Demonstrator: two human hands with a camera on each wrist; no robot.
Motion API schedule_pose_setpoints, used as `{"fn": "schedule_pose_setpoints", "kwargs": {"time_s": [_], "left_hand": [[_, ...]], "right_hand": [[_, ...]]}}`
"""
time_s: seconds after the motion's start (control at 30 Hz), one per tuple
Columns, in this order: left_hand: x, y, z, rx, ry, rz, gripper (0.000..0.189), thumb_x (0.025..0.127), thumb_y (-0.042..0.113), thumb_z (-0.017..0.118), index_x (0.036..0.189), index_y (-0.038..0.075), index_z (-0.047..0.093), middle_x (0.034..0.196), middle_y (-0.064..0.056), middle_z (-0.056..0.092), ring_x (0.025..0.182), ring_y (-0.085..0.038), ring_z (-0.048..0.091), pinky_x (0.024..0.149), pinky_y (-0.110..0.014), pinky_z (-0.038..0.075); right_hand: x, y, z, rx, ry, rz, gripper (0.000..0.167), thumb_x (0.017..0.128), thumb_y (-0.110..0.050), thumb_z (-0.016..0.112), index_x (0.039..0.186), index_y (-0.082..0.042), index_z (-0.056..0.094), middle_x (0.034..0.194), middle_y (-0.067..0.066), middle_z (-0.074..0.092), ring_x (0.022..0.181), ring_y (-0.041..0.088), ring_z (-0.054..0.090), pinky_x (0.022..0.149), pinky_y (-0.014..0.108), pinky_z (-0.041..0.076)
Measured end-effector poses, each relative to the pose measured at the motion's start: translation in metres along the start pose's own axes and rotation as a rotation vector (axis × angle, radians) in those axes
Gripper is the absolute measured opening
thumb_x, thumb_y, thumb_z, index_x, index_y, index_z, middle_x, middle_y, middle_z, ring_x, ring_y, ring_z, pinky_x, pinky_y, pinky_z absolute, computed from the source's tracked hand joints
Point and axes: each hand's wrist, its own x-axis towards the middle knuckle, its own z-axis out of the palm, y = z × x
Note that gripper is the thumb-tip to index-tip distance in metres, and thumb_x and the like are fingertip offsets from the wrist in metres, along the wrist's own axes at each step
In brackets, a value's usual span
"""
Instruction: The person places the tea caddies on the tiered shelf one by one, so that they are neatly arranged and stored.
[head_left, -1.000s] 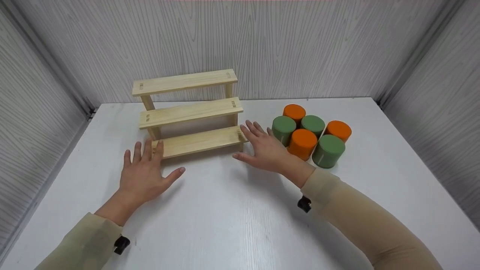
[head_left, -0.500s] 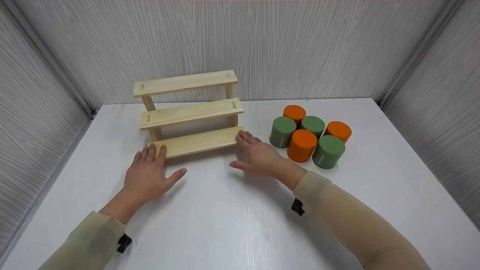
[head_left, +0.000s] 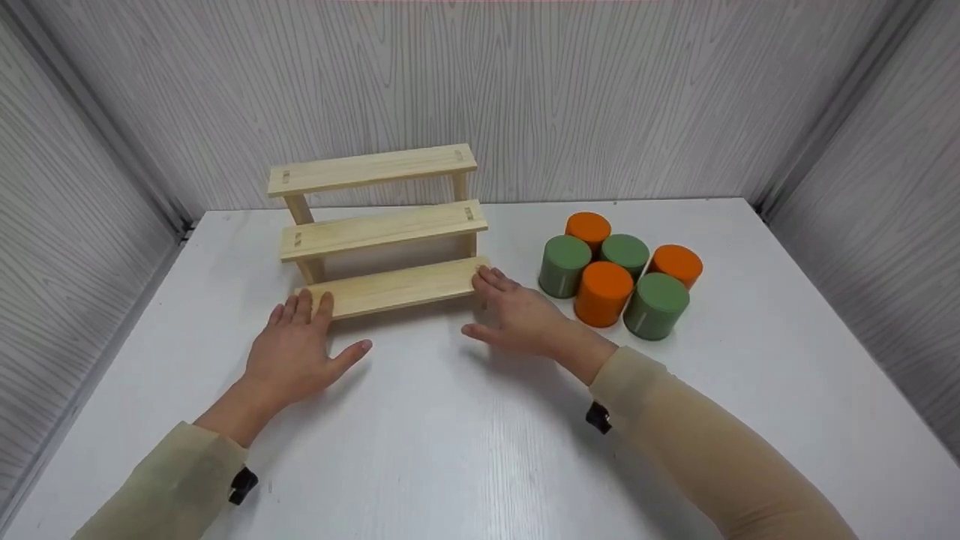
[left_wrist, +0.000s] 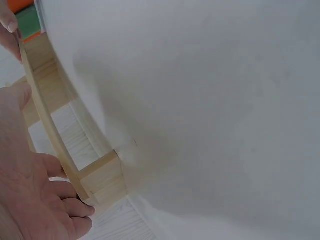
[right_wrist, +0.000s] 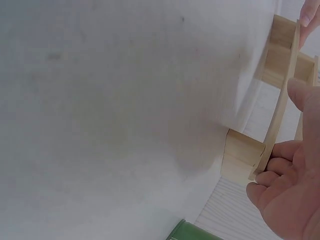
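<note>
From my distant seat I see the wooden shelf (head_left: 384, 229) standing on the white table (head_left: 420, 427), at the back and left of its middle. It has three boards, rising like stairs toward the grey wall (head_left: 525, 97). The left hand (head_left: 289, 360) rests its fingertips on the left end of the lowest board (head_left: 405, 286) — its fingers are extended, and its thumb is spread wide to the side. The right hand (head_left: 521, 319) touches the right end of the same board, also with long fingers and the thumb held apart (how strongly they press, I cannot tell). To the right of the shelf, and apart from it, three orange cans (head_left: 604, 294) and three green cans (head_left: 657, 309) stand upright in one close group — the right hand is near them.
</note>
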Motion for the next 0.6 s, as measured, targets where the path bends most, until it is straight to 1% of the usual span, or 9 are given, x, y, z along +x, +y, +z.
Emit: {"fn": "schedule_pose_setpoints", "kwargs": {"time_s": [0.17,0.37,0.47,0.6], "left_hand": [[-0.001,0.000,-0.001,-0.005,0.016,0.030,0.107,0.101,0.075,0.048,0.161,-0.011,0.029,0.163,-0.044,0.023,0.152,-0.060,0.023,0.129,-0.067,0.018],[-0.002,0.001,-0.002,0.010,0.012,0.046,0.106,0.101,0.074,0.048,0.162,-0.010,0.030,0.163,-0.043,0.024,0.152,-0.060,0.025,0.129,-0.066,0.018],[-0.002,0.004,-0.002,0.021,0.015,0.059,0.105,0.101,0.074,0.049,0.161,-0.011,0.031,0.163,-0.042,0.026,0.152,-0.058,0.026,0.129,-0.066,0.020],[-0.005,0.006,-0.001,0.031,0.020,0.077,0.104,0.101,0.073,0.049,0.160,-0.011,0.033,0.162,-0.042,0.028,0.152,-0.057,0.027,0.129,-0.065,0.021]], "right_hand": [[-0.007,0.003,0.000,0.008,0.034,-0.033,0.089,0.103,-0.059,0.060,0.168,-0.007,0.027,0.176,0.009,0.018,0.162,0.026,0.019,0.132,0.043,0.025],[-0.018,0.006,0.004,-0.027,0.090,-0.077,0.088,0.103,-0.057,0.062,0.167,-0.005,0.032,0.174,0.012,0.025,0.160,0.030,0.025,0.130,0.045,0.029],[-0.024,0.009,0.006,-0.034,0.102,-0.093,0.087,0.103,-0.057,0.061,0.166,-0.004,0.033,0.173,0.013,0.026,0.160,0.031,0.025,0.130,0.045,0.029],[-0.034,0.010,0.010,-0.033,0.106,-0.097,0.087,0.103,-0.058,0.060,0.167,-0.006,0.032,0.174,0.011,0.025,0.160,0.029,0.024,0.131,0.044,0.027]]}}
